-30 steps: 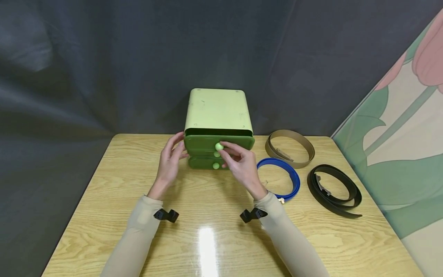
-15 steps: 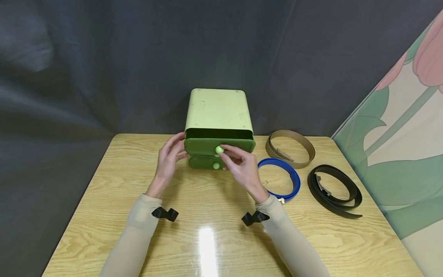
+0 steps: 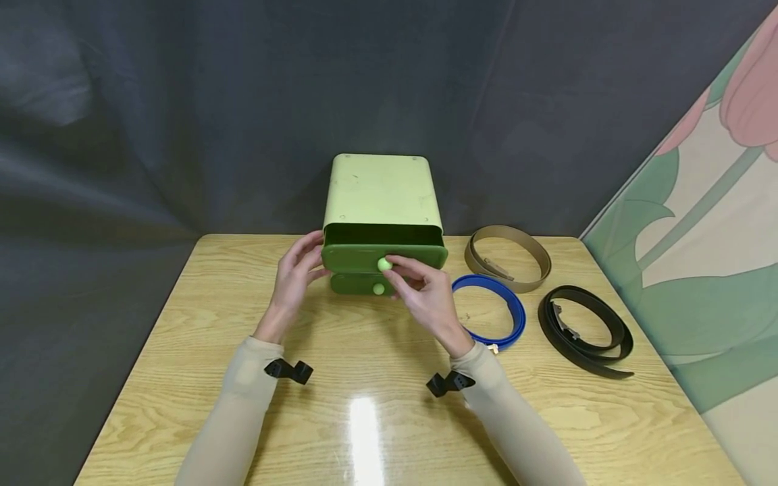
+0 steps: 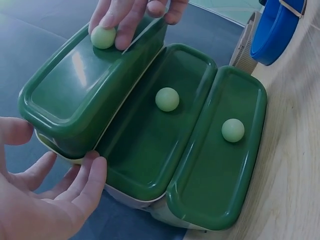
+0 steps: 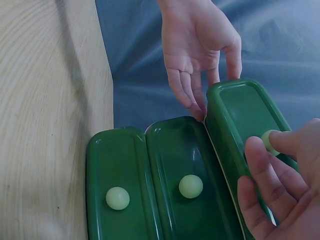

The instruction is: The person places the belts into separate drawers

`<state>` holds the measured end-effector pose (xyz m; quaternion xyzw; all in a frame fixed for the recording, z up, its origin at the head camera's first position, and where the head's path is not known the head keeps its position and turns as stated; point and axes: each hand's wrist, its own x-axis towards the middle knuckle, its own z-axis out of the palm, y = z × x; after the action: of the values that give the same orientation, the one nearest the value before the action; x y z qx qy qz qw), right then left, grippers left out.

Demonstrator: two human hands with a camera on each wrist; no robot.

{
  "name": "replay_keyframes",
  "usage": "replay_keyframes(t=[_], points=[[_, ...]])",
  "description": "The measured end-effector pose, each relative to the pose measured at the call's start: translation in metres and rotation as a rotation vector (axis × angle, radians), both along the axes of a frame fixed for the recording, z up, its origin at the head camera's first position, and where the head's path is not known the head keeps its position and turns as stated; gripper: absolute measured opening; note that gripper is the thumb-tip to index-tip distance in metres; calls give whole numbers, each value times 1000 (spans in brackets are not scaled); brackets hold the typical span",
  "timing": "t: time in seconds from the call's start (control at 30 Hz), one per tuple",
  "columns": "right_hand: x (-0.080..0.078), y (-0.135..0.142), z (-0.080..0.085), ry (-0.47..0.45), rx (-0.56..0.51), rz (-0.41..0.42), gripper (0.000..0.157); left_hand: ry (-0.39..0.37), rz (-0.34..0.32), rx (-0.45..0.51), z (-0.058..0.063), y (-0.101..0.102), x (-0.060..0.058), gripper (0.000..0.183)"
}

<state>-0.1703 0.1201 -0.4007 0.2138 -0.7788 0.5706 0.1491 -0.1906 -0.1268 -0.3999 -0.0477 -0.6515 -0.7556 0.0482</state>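
Note:
A small cabinet (image 3: pixel 381 189) with a pale yellow-green shell and three dark green drawers stands at the table's back. Its top drawer (image 3: pixel 349 258) juts out part way, with a dark gap behind the front. My right hand (image 3: pixel 430 300) pinches that drawer's round light green knob (image 3: pixel 384 264) between thumb and fingers. At the cabinet's left side is my left hand (image 3: pixel 292 287), its relaxed fingers right at the shell's edge, as the left wrist view shows. The middle drawer (image 4: pixel 145 145) and bottom drawer (image 4: pixel 215 175) are pushed in.
Right of the cabinet lie three coiled belts: a tan belt (image 3: pixel 543 260) at the back, a blue belt (image 3: pixel 519 316) nearer my right wrist, and a black belt (image 3: pixel 550 331) farthest right. A dark curtain (image 3: pixel 243 121) hangs directly behind the wooden table (image 3: pixel 206 337).
My right hand has pulled the top drawer further out toward me by its knob, widening the gap behind its front. My left hand has stayed at the cabinet's side.

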Motion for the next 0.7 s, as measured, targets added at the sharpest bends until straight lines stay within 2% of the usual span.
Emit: replay_keyframes(t=[0.17,0.7], points=[[3,0,-1,1,5,-1,27,-30,-6,-6,2,-1,0,46],[14,2,0,33,17,1,26,-55,2,-31,4,-1,0,47]])
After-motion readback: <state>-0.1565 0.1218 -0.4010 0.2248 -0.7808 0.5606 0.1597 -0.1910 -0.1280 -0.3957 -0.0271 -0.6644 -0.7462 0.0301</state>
